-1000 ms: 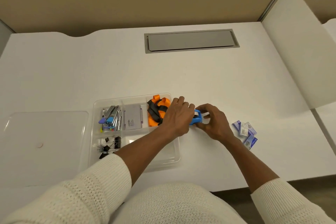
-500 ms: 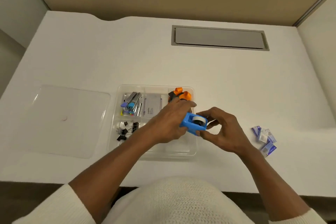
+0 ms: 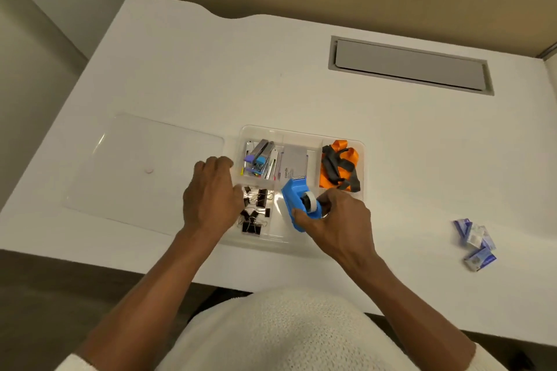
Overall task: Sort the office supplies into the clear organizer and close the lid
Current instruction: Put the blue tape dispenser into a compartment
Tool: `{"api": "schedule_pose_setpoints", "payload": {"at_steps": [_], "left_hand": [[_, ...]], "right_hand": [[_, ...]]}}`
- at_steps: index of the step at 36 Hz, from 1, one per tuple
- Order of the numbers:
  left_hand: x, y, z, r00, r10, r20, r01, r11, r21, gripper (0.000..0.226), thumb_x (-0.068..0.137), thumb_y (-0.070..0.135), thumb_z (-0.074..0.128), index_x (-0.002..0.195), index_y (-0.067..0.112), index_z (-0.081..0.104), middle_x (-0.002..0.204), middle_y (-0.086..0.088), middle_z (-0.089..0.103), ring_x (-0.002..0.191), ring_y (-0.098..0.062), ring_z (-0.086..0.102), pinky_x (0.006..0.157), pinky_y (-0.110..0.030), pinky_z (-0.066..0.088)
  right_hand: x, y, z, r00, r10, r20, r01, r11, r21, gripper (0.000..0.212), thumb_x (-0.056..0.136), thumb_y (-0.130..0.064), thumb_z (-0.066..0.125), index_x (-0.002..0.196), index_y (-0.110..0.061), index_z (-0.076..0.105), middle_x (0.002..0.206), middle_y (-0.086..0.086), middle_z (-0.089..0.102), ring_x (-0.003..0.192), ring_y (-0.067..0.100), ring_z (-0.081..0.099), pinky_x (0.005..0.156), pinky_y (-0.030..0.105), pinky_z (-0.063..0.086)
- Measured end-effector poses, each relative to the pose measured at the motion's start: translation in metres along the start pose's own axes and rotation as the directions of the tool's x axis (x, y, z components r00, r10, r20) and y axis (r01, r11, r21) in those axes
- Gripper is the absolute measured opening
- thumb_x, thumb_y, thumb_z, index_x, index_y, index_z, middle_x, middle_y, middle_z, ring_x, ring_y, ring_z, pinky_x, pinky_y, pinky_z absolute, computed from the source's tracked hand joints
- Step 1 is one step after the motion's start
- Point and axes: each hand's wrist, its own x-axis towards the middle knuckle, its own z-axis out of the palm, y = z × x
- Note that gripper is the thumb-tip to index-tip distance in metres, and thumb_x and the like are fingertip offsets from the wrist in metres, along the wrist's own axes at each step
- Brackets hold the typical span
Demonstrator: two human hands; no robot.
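The clear organizer (image 3: 303, 133) lies open on the white desk. Its compartments hold staplers (image 3: 259, 156), a grey card box (image 3: 294, 163), orange and black lanyards (image 3: 340, 169) and black binder clips (image 3: 252, 214). My right hand (image 3: 340, 224) grips a blue tape dispenser (image 3: 297, 200) over the organizer's near-middle compartment. My left hand (image 3: 211, 196) rests at the organizer's left edge with curled fingers, holding nothing that I can see. The clear lid (image 3: 141, 172) lies flat to the left. Small blue staple boxes (image 3: 474, 242) sit on the desk at the right.
A grey cable hatch (image 3: 410, 65) is set into the desk at the back right. A tan partition wall runs along the far edge. The desk's near edge is just below the organizer.
My right hand has carried the tape dispenser left and down into the organizer. My left hand has let go of it and moved to the organizer's left edge.
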Motion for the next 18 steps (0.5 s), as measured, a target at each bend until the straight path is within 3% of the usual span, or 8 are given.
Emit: {"api": "schedule_pose_setpoints", "payload": {"at_steps": [5,10,18], "left_hand": [[0.009,-0.025,0.003,0.967,-0.196,0.164,0.205,0.978,-0.041,0.035,0.091,0.043,0.071,0.117,0.021,0.065,0.111,0.0,0.072,0.102,-0.028,0.067,0.082,-0.043,0.058],[0.01,-0.029,0.003,0.957,-0.211,0.201,0.23,0.97,-0.078,0.013,0.092,0.037,0.073,0.089,0.024,0.071,0.088,0.0,0.075,0.083,-0.028,0.07,0.07,-0.038,0.059],[0.012,-0.032,0.006,0.957,-0.195,0.217,0.213,0.975,-0.065,0.016,0.093,0.039,0.072,0.087,0.026,0.066,0.085,0.0,0.072,0.081,-0.028,0.069,0.069,-0.037,0.058]], "right_hand": [[-0.008,-0.014,0.01,0.991,0.128,0.028,-0.128,0.992,-0.008,0.047,0.075,-0.062,0.08,0.085,-0.022,0.058,0.073,-0.007,0.061,0.06,0.011,0.056,0.054,0.022,0.039],[-0.015,-0.025,0.018,0.981,0.18,0.065,-0.173,0.98,-0.099,0.047,0.08,-0.061,0.077,0.089,-0.019,0.058,0.075,-0.004,0.061,0.061,0.012,0.055,0.059,0.024,0.04],[-0.013,-0.036,0.038,0.973,0.23,-0.006,-0.222,0.932,-0.287,0.056,0.085,-0.075,0.061,0.101,-0.021,0.061,0.084,-0.006,0.063,0.07,0.015,0.057,0.054,0.023,0.031]]}}
